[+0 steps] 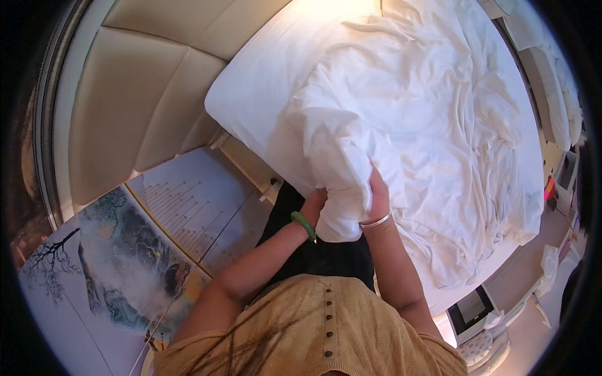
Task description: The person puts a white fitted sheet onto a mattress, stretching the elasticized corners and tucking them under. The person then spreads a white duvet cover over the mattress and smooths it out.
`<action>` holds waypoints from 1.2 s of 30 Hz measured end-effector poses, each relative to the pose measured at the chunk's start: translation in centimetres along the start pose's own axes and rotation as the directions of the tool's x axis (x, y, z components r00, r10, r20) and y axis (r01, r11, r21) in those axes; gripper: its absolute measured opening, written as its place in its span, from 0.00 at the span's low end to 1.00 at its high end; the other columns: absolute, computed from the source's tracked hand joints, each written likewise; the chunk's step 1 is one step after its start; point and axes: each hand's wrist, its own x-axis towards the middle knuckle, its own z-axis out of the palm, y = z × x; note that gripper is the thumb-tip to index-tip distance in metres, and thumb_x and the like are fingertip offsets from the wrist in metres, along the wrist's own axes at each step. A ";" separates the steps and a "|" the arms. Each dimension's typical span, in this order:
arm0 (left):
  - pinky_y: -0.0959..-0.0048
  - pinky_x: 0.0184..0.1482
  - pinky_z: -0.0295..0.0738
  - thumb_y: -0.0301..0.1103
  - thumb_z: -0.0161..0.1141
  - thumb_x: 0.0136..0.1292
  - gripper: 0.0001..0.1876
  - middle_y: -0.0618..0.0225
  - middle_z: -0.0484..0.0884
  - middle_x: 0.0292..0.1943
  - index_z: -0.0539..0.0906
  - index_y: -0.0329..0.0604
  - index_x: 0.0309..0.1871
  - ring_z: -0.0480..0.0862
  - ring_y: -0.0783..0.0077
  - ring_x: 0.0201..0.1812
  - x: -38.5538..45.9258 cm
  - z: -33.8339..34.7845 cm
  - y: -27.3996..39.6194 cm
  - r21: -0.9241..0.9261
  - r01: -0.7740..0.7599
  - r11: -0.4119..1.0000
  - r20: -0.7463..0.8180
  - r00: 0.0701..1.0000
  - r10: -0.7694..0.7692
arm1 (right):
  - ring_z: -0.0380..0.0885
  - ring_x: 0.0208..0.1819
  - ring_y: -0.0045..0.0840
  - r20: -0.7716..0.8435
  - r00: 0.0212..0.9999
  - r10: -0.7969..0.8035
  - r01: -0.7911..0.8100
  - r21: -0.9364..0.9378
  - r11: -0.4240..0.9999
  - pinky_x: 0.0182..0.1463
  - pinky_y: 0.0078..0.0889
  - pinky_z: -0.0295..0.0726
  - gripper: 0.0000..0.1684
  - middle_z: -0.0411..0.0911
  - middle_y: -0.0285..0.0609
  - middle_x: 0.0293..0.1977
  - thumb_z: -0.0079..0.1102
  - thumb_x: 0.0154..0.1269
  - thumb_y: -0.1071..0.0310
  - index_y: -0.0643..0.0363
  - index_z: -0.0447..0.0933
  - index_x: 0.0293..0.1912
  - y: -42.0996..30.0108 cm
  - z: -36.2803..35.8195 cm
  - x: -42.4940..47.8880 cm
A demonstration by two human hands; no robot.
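Observation:
A bunched part of a white duvet cover or sheet (341,188) is between my two hands, at the near side of the bed. My left hand (315,204), with a green bangle at its wrist, grips the left side of the bundle, its fingers partly hidden by the cloth. My right hand (377,195), with a silver bangle, holds the right side, its fingers tucked into the fabric. The rest of the wrinkled white bedding (423,127) spreads over the mattress (254,89).
A padded beige headboard (127,94) stands at the left. Below it are a patterned wall panel (136,254) and the wooden bed frame (244,160). White pillows or folded bedding (555,94) lie at the far right. A black-framed object (470,310) stands at the lower right.

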 end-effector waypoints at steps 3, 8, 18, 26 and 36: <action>0.63 0.46 0.75 0.24 0.61 0.52 0.18 0.47 0.78 0.45 0.75 0.38 0.48 0.78 0.48 0.49 -0.7 -1.3 0.8 0.224 -0.051 0.973 0.077 0.996 0.035 | 0.70 0.42 0.12 0.452 0.853 -0.262 0.522 -0.736 0.430 0.49 0.17 0.69 0.12 0.74 0.30 0.39 0.44 0.65 0.81 0.63 0.72 0.46 -1.9 -0.7 1.5; 0.67 0.43 0.76 0.22 0.58 0.56 0.15 0.58 0.79 0.41 0.75 0.37 0.49 0.81 0.54 0.42 1.7 -6.9 9.6 0.445 -0.251 0.860 -0.276 0.875 0.398 | 0.73 0.40 0.19 0.526 0.826 -0.202 0.556 -0.702 0.445 0.46 0.20 0.71 0.10 0.75 0.38 0.36 0.48 0.62 0.80 0.65 0.74 0.43 -3.6 0.3 1.3; 0.70 0.54 0.74 0.40 0.46 0.70 0.19 0.67 0.77 0.52 0.71 0.41 0.58 0.78 0.72 0.51 2.5 -6.3 12.4 -0.842 0.436 0.317 0.316 0.876 -0.364 | 0.71 0.47 0.23 0.542 0.835 -0.091 0.447 -0.572 0.688 0.52 0.24 0.70 0.38 0.69 0.43 0.47 0.57 0.56 0.80 0.61 0.53 0.65 -1.3 2.2 -1.0; 0.62 0.59 0.71 0.40 0.46 0.68 0.22 0.56 0.75 0.56 0.70 0.34 0.60 0.76 0.61 0.55 1.4 -9.5 10.0 -0.917 0.281 0.283 0.134 0.885 -0.446 | 0.73 0.49 0.41 0.544 0.808 -0.225 0.530 -0.839 -0.125 0.54 0.39 0.72 0.29 0.71 0.51 0.48 0.62 0.53 0.73 0.58 0.66 0.56 0.6 -5.6 -4.8; 0.56 0.61 0.69 0.39 0.41 0.71 0.24 0.52 0.68 0.62 0.62 0.35 0.66 0.72 0.55 0.60 3.2 -14.5 10.7 -0.821 0.228 0.524 0.055 0.944 -0.325 | 0.77 0.28 0.40 0.361 0.928 -0.091 0.330 -0.911 -0.249 0.31 0.39 0.75 0.10 0.75 0.48 0.21 0.58 0.59 0.64 0.59 0.71 0.29 -1.1 -19.0 -9.6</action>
